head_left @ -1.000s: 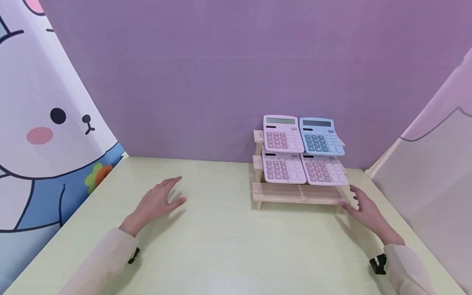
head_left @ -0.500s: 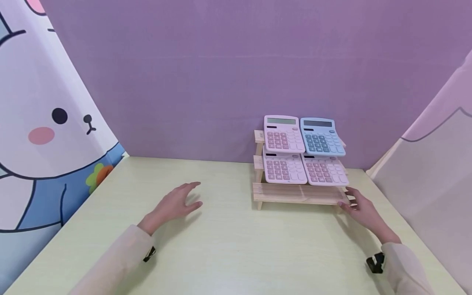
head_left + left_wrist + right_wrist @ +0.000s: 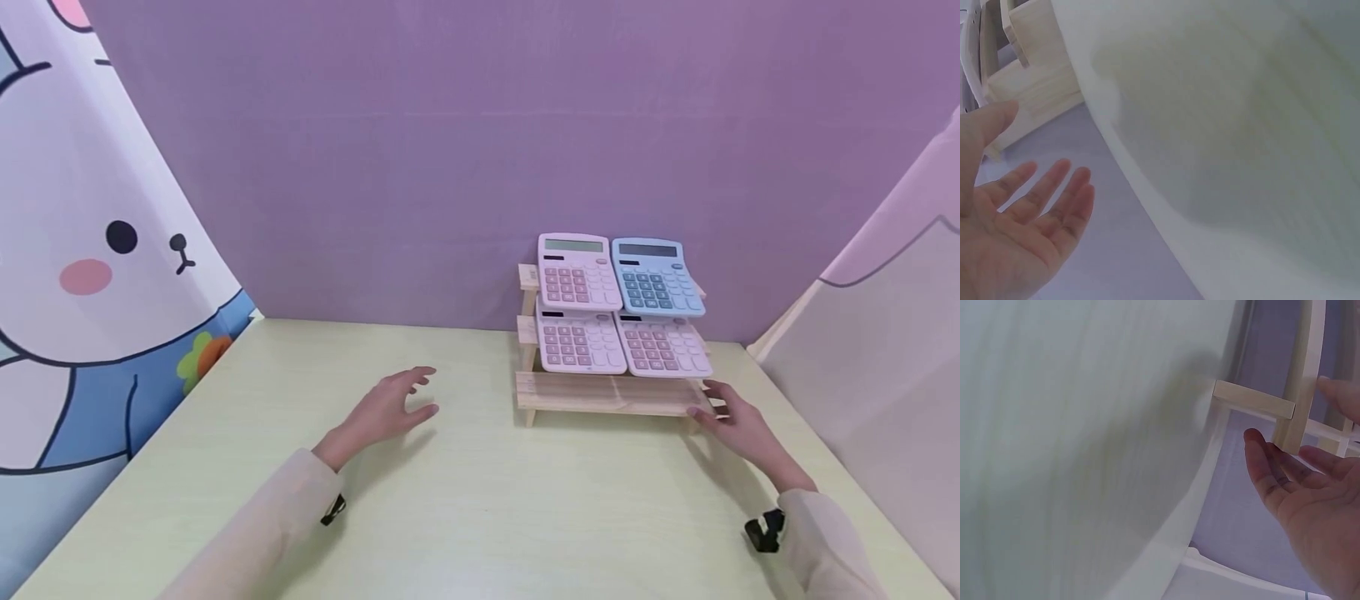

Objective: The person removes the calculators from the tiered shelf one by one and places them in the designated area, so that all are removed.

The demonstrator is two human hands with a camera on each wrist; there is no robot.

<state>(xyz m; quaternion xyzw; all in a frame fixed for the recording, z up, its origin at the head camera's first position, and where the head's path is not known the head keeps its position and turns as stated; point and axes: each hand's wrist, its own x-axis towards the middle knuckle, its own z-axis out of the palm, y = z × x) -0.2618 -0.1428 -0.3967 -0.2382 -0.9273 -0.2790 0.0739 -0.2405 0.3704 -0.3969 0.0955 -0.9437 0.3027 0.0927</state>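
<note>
A three-step wooden display rack point(image 3: 600, 392) stands on the table, with two calculators on each of its upper steps. On top are a pink calculator point(image 3: 577, 273) and a blue calculator point(image 3: 657, 277); below them sit two more pink calculators point(image 3: 581, 342). My right hand point(image 3: 746, 429) holds the right end of the bottom step, thumb at its front edge and fingers round the end; the right wrist view shows them at the plank point(image 3: 1300, 394). My left hand point(image 3: 382, 415) hovers left of the rack, fingers spread and thumb apart, holding nothing.
The pale table point(image 3: 480, 500) stretches in front of the rack and to its left. A purple backdrop point(image 3: 375, 167) rises behind it. Printed cloth with a cartoon animal point(image 3: 82, 233) hangs at the left, and a pale cloth point(image 3: 885, 358) borders the right side.
My left hand has moved right across the table toward the rack. My right hand has closed in from just beside the bottom step onto its end. The rack and calculators keep their places.
</note>
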